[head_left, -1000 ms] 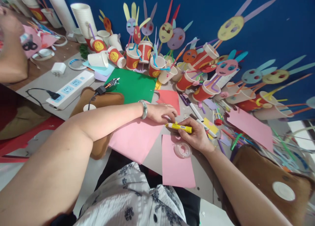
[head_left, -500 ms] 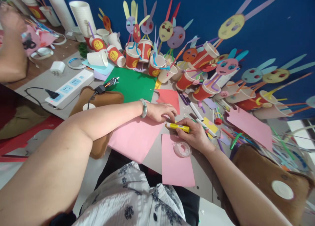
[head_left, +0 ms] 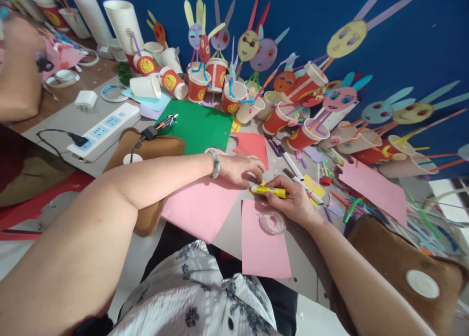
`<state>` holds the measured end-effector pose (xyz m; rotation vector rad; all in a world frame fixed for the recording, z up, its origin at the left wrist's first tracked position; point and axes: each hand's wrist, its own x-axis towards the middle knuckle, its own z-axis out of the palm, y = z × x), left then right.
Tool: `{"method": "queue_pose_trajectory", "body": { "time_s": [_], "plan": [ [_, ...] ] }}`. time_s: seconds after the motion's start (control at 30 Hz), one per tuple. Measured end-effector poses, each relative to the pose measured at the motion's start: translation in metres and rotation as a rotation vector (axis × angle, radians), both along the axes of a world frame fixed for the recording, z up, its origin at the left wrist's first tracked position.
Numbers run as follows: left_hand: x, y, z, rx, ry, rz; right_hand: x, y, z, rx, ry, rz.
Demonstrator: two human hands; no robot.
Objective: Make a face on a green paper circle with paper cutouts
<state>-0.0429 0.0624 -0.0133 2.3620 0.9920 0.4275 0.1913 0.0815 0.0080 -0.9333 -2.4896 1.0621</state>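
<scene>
My right hand (head_left: 291, 201) is closed round a yellow glue stick (head_left: 268, 191) held level, its tip pointing left at my left fingers. My left hand (head_left: 242, 169) rests on a large pink paper sheet (head_left: 200, 206), fingers curled and pressed down on something small I cannot make out. A bracelet sits on that wrist. A second pink sheet (head_left: 262, 245) lies under my right wrist, with a clear tape roll (head_left: 272, 222) on it.
Red and white paper cups with paper rabbit faces (head_left: 216, 72) crowd the far side against a blue wall. A green sheet (head_left: 198, 126), red sheet (head_left: 252, 145), power strip (head_left: 104, 131), brown pads (head_left: 146, 150) and markers (head_left: 293, 167) surround me. Another person's arm (head_left: 20, 77) is at far left.
My hands stay nearly where they were; the glue stick has shifted slightly against my left fingertips. The other person's arm at the far left has moved a little.
</scene>
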Motion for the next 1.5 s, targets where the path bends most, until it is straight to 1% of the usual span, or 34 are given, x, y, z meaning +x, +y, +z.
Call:
{"method": "queue_pose_trajectory", "body": {
  "time_s": [0.17,0.3,0.57,0.7,1.0,1.13,1.3,1.43,1.5],
  "plan": [
    [0.003,-0.004,0.003,0.009,0.011,0.007,0.000,0.000,-0.001,-0.043,-0.004,-0.008],
    [0.005,-0.008,0.005,0.013,0.031,0.013,0.002,0.002,-0.003,-0.036,-0.012,-0.006],
    [0.011,-0.011,-0.001,-0.010,0.063,0.056,0.002,0.003,-0.003,-0.011,-0.027,0.015],
    [0.013,-0.010,-0.001,-0.026,0.091,0.068,0.001,0.002,-0.001,0.004,-0.031,0.006],
    [0.013,-0.008,-0.001,-0.041,0.119,0.072,0.001,0.000,-0.003,-0.058,0.006,-0.020],
    [0.012,-0.008,0.000,-0.067,0.136,0.084,0.000,0.000,-0.004,-0.052,0.048,-0.033],
    [0.014,-0.009,-0.002,-0.043,0.130,0.093,-0.001,-0.001,-0.004,-0.040,0.101,-0.014],
    [0.016,-0.010,0.001,-0.070,0.175,0.115,-0.002,-0.003,-0.004,-0.050,0.063,-0.009],
    [0.017,-0.010,0.004,-0.081,0.200,0.122,-0.002,-0.003,-0.004,-0.028,0.022,-0.012]
  ]
}}
